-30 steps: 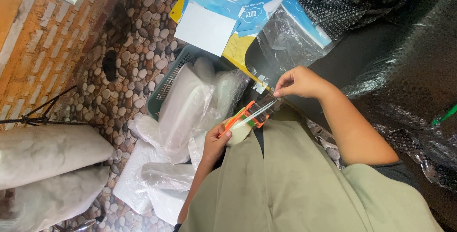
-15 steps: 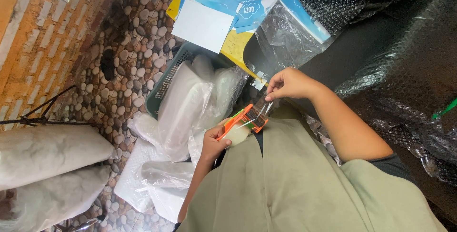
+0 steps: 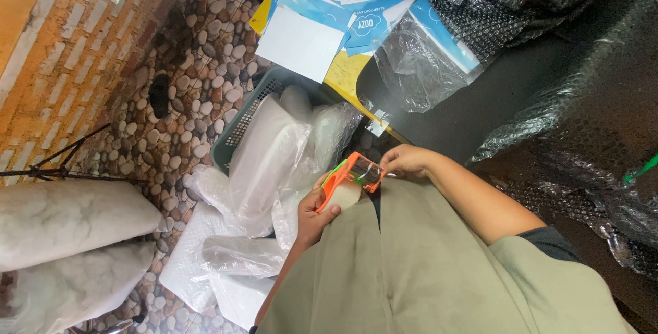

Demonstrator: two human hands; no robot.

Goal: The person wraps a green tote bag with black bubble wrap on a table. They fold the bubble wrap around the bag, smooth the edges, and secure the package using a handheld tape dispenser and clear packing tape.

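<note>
Two blue-and-white packets (image 3: pixel 356 19) lie beyond the orange tape dispenser (image 3: pixel 349 178).

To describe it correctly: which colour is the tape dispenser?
Orange, seen in the head view: tape dispenser.

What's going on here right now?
A person holds an orange tape dispenser in the left hand, with the right hand pinching at its front end, over olive-green fabric. Beside them a green basket holds clear plastic-wrapped packs, on a pebble floor.
</note>
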